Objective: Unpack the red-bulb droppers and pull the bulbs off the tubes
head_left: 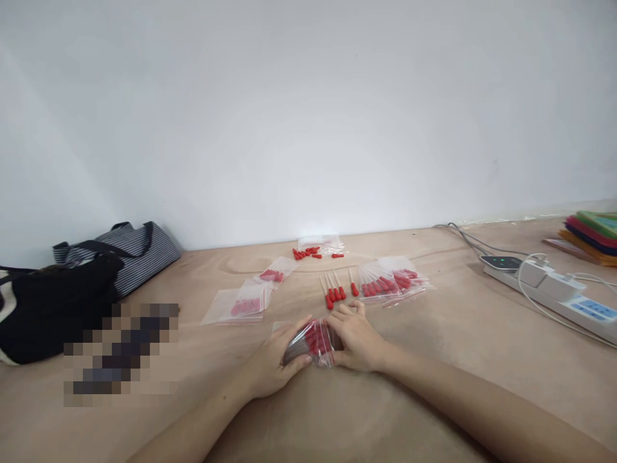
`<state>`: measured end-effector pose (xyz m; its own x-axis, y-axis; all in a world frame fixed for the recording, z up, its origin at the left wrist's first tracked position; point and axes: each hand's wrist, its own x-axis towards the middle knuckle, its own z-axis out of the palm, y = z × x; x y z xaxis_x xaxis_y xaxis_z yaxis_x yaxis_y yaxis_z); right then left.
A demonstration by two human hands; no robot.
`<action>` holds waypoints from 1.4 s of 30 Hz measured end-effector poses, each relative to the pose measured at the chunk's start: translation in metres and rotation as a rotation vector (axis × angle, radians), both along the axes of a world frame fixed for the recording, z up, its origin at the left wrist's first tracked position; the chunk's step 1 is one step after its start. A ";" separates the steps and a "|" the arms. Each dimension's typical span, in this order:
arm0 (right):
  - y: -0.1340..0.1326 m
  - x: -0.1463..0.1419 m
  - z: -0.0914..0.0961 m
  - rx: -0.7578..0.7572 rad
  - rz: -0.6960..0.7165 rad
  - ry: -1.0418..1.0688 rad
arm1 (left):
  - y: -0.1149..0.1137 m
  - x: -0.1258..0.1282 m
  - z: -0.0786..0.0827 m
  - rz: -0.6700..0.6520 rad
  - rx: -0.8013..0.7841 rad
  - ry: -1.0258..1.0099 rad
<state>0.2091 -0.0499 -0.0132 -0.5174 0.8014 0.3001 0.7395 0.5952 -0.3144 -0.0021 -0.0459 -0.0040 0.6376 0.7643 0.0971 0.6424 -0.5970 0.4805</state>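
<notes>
Between my hands at the front middle lies a clear zip bag (pixel 318 341) with several red-headed sticks inside. Its left end is gripped by my left hand (pixel 277 360), fingers above and thumb below. My right hand (pixel 357 337) pinches the right end, beside the red seal strip. Just beyond it, several loose pale sticks with red heads (pixel 337 294) lie in a row. To their right are filled clear bags (pixel 385 283) of red-headed pieces. Further bags (pixel 245 302) with red pieces overlap on the left.
Small loose red pieces (pixel 306 253) and a clear bag (pixel 321 243) lie near the wall. A black bag (pixel 62 308) and a striped bag (pixel 144 257) stand left, beside a pixelated patch. On the right are a power strip (pixel 569 305), cables and stacked coloured sheets (pixel 592 235).
</notes>
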 end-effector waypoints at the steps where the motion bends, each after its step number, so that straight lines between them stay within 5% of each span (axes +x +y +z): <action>1: 0.000 -0.001 0.001 -0.002 -0.004 -0.009 | 0.000 0.000 0.000 -0.006 0.004 0.004; 19: 0.003 0.005 -0.001 -0.088 0.042 0.130 | 0.000 -0.001 0.004 -0.039 -0.038 0.021; 30: 0.021 0.045 0.009 -0.355 0.025 0.284 | 0.008 -0.008 -0.001 -0.121 -0.007 0.037; 42: 0.013 0.041 0.014 -0.114 0.033 0.015 | 0.010 -0.010 -0.003 -0.092 0.002 0.008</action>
